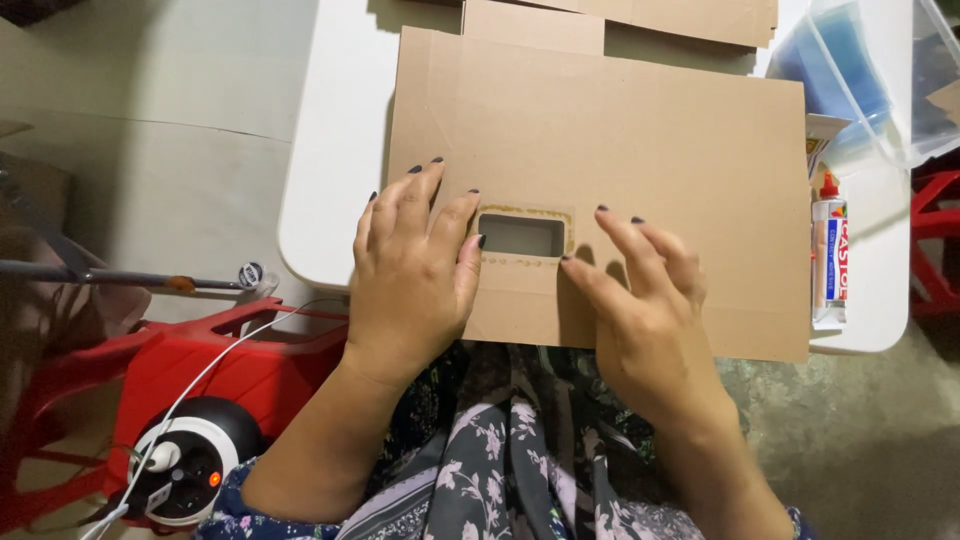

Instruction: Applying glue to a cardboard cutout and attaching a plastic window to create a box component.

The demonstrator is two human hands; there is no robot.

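The left hand (415, 275) is pressing flat, fingers (420, 195) spread apart, just left of the rectangular cutout (521, 236). The right hand (645, 300) is arching, fingertips (605, 225) apart, pressing beside the cutout's right edge. The cardboard sheet (650, 160) is lying on the white desk (330, 170); even pressure along the glue-stained border should serve best. A glue tube (829, 255) is lying near the sheet's right edge.

Both hands pressed flat on a brown cardboard sheet (620, 140) over a white table (330, 180), the left hand (412, 275) and right hand (645, 305) flanking the sheet's glue-edged rectangular cutout (521, 236), a white glue tube (829, 262) lying just right of the sheet.
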